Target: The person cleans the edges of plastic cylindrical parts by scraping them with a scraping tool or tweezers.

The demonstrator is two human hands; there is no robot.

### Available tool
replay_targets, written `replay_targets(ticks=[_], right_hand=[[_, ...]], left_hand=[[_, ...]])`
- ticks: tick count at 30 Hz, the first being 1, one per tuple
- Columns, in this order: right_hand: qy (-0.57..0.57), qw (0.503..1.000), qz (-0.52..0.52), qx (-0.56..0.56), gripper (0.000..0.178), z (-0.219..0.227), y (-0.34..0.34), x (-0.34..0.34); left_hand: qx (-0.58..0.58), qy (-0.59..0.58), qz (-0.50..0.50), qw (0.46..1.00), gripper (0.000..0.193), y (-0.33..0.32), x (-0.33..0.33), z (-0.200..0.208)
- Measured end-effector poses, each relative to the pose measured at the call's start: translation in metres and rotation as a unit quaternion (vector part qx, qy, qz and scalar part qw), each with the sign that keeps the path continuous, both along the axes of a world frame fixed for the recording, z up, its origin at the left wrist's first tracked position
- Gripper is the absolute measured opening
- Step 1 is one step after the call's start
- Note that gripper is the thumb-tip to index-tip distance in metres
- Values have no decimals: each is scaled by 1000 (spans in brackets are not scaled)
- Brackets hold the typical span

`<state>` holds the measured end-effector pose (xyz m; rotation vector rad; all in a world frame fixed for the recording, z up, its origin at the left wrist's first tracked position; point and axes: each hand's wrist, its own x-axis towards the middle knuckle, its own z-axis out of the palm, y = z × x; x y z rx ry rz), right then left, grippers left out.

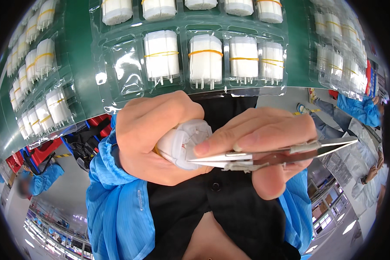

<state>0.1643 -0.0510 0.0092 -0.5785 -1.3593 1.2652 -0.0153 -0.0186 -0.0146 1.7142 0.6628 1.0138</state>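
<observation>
My left hand (149, 134) is wrapped round a bundle of white plastic parts (175, 149), held in front of my chest with one end facing up and right. A bit of yellow band shows by my left fingers. My right hand (271, 130) grips a pair of metal tweezers (264, 161), pinched between thumb and fingers and wound with tape in places. The tweezers' tips lie at the bundle's exposed end, beside my right fingertip. Whether they pinch anything there, I cannot tell.
On the green table (80, 56) ahead, a clear plastic tray (138, 93) holds similar white bundles (206, 60) with yellow bands. More such trays with bundles (43, 112) stand left and right. People in blue (359, 110) sit on both sides.
</observation>
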Motion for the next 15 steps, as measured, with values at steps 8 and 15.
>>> replay_targets(ticks=[8, 15], right_hand=[[-8, 997, 71, 4, 44, 0, 6, 5], [-134, 987, -32, 78, 39, -2, -3, 1]], left_hand=[[-1, 27, 17, 999, 40, -3, -3, -1], [16, 35, -7, 999, 36, -3, -5, -3]])
